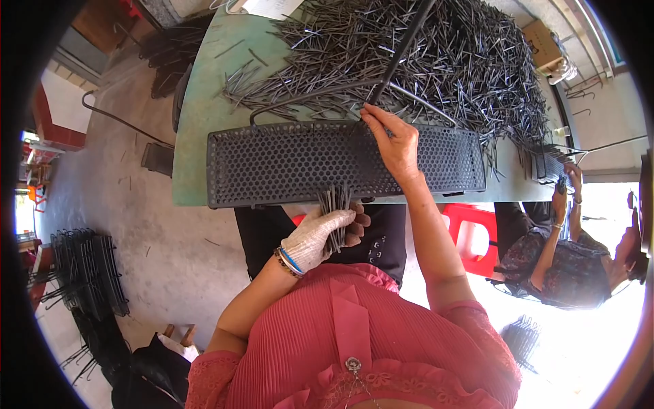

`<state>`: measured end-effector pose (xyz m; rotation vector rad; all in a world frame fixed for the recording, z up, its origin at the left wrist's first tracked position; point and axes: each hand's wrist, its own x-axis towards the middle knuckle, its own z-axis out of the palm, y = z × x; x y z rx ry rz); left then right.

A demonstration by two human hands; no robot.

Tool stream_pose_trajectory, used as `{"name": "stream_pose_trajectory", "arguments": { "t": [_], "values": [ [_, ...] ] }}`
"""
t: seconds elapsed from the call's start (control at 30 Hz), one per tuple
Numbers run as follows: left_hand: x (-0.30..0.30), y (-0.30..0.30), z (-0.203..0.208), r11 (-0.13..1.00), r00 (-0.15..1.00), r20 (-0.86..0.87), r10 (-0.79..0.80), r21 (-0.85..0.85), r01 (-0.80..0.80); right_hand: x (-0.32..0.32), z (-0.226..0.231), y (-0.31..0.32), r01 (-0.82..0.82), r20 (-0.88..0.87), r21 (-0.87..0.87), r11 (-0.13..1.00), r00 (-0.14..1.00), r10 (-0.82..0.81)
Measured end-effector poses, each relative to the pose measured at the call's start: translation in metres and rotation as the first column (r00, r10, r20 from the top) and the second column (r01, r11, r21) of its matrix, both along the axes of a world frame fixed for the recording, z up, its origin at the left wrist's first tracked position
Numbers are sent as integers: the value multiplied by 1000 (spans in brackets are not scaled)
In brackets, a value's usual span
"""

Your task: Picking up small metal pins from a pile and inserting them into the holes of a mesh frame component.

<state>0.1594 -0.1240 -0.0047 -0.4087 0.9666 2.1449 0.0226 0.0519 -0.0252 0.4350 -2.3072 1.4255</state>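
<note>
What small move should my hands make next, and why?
Probably a gentle press with your right hand at the perforated panel's upper edge: its fingertips sit there beside the black rod, while your gloved left hand holds dark strips. Whether those fingertips grip anything is unclear.

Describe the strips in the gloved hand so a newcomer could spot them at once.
Start at the green table and find the long black perforated panel along its near side. Around the middle of that panel's near edge, the pale-gloved left hand holds the bundle of dark strips. Unlike the loose strips heaped beyond the panel, these are bunched together in that hand.
</note>
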Motion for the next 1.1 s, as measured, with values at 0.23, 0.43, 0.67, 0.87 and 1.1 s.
{"name": "stream_pose_trajectory", "arguments": {
  "t": [0.23,0.43,0.67,0.87,1.1],
  "values": [
    [-3,0,14,997,994,85,-72,-16,73,0,0,1,-3,-80,127,992,997,13],
    [-2,1,-1,999,998,47,-31,-27,33,3,-1,-2,18,-120,155,988,993,1],
    [-2,1,1,999,999,-2,-46,-3,46,3,-3,0,22,-184,222,975,983,20],
    [-2,0,-2,999,999,37,-32,-22,32,2,0,-1,28,-185,276,961,982,25],
    [-3,1,0,998,999,-29,-43,-50,41,6,-3,-6,112,-196,234,966,978,-66]
  ]
}}
